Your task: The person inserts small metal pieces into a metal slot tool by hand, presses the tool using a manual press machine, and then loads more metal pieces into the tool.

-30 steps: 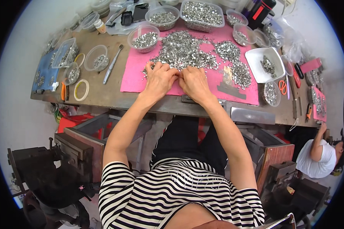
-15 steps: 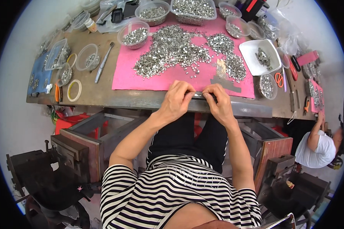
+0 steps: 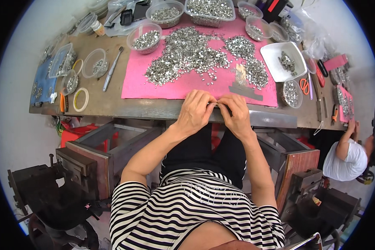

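My left hand (image 3: 196,110) and my right hand (image 3: 236,113) meet over the metal front edge (image 3: 271,117) of the bench. Thumb and fingers of each are pinched together, and the fingertips almost touch. Between them sits something tiny, mostly hidden by the fingers; its kind does not show. Just beyond lies a pink mat (image 3: 137,79) with a large heap of small shiny metal pieces (image 3: 187,54). A smaller pile (image 3: 256,73) of such pieces is at its right. Near my right hand a flat grey strip (image 3: 246,93) rests on the mat.
Clear tubs of metal pieces (image 3: 146,41) line the back. At right are a white tray (image 3: 275,68), orange-handled scissors (image 3: 304,86) and pliers (image 3: 333,115). A brush (image 3: 113,69) and a tape roll (image 3: 81,99) lie left. Another person (image 3: 346,160) works at far right.
My hands have drawn closer together, the right one shifting left, and a small shiny bit seen between them is now mostly covered. The other person has shifted slightly.
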Demonstrator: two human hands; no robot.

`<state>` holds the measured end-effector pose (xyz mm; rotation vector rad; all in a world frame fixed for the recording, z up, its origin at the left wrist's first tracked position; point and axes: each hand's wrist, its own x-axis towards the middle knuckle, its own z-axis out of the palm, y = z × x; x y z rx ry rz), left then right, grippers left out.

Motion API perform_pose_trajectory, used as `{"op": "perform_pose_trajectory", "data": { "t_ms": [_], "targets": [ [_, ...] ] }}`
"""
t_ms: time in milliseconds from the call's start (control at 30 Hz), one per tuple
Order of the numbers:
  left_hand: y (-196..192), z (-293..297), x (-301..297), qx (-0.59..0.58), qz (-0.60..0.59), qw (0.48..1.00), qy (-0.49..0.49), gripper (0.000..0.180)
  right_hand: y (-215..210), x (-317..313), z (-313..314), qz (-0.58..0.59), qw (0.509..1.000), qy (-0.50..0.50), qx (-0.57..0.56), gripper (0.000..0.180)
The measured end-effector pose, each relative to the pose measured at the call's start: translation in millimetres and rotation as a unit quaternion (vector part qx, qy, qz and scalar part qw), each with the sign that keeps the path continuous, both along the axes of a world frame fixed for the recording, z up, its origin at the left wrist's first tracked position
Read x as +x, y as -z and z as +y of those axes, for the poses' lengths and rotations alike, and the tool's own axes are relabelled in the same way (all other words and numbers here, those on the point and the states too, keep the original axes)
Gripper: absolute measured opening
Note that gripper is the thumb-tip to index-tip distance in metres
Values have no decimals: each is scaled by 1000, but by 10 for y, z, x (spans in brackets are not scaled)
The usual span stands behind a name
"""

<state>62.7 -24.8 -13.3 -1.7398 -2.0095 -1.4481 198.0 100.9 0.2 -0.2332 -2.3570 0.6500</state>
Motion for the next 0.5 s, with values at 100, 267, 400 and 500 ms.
{"op": "perform_pose_trajectory", "data": {
  "t_ms": [100, 267, 400, 500],
  "targets": [
    [-22, -10, 6, -1, 25, 1000, -1, 14, 31, 50, 3, 34, 999, 23, -32, 16],
    [-75, -20, 4, -14, 55, 998, -14, 14, 54, 153, 68, 67, 984, 103, -129, 12],
    [-60, -44, -1, 11, 95, 995, -29, 16, 211, 226, 126, 103, 954, 142, -242, 9],
    [-8, -107, -29, -3, 95, 995, -32, 15, 271, 244, 152, 123, 942, 140, -280, 8]
  ]
}}
